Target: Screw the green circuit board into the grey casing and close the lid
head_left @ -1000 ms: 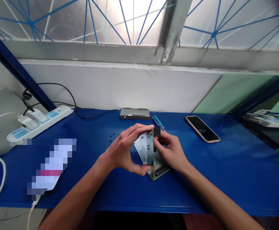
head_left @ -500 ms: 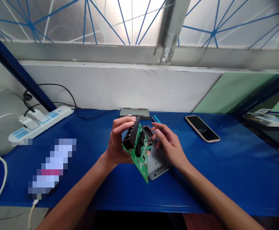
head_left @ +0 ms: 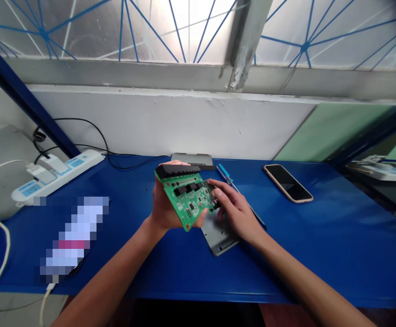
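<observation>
A green circuit board (head_left: 193,202) with a long black terminal block (head_left: 177,170) along its upper edge is held tilted above the table. My left hand (head_left: 164,206) grips it from behind and below, the thumb showing at its lower right edge. At the board's right end, the fingers of my right hand (head_left: 234,206) close on its corner near small dark parts. Beneath both hands lies a grey metal plate (head_left: 220,236), partly covered by the board and my right hand. A screwdriver with a blue handle (head_left: 224,171) rests just beyond my right hand.
A grey metal cover (head_left: 193,160) lies by the wall. On the right is a phone (head_left: 288,183); on the left, another phone with a blurred screen (head_left: 75,238) is plugged into a white cable. A power strip (head_left: 60,177) with plugs stands at the back left.
The board has turned so its component face points toward me, its lower corner swinging left. My right hand has moved in from beside the board and taken hold of its right end.
</observation>
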Demonstrator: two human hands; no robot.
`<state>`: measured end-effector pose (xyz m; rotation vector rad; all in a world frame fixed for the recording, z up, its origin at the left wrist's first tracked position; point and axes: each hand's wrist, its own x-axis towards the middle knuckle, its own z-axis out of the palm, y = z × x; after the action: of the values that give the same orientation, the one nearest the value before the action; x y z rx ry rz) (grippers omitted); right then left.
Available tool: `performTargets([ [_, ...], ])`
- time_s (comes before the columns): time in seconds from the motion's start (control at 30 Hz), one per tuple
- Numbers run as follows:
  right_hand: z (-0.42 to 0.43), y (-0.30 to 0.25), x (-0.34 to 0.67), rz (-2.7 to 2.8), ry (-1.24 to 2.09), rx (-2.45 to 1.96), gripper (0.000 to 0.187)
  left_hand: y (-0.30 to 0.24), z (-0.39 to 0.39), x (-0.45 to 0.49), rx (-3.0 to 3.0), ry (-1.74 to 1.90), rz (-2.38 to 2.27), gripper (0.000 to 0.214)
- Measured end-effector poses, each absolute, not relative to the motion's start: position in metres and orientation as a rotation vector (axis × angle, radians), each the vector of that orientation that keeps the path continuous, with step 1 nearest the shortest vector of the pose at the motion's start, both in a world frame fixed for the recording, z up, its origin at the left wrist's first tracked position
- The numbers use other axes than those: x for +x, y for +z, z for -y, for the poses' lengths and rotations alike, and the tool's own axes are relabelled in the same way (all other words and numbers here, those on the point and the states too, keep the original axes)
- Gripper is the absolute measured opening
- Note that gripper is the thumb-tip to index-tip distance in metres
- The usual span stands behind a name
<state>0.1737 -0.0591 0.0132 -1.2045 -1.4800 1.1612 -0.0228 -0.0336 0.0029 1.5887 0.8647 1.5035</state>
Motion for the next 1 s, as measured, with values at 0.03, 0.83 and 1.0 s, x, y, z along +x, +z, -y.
performTargets([
  [0.03, 0.059, 0.012, 0.174, 1.474, 1.177, -1.204, 0.054, 0.002, 0.033, -0.022, 1.574, 1.547, -0.865, 0.093],
  [0.83, 0.07, 0.011, 0.175, 1.479, 0.991, -0.741, 0.051, -0.005, 0.023, -0.016, 0.483, 1.059, -0.266, 0.043],
  [1.0, 0.073, 0.014, 0.175, 1.418, 0.855, -0.783, 0.037, -0.002, 0.026, -0.014, 0.467, 1.025, -0.266, 0.035],
])
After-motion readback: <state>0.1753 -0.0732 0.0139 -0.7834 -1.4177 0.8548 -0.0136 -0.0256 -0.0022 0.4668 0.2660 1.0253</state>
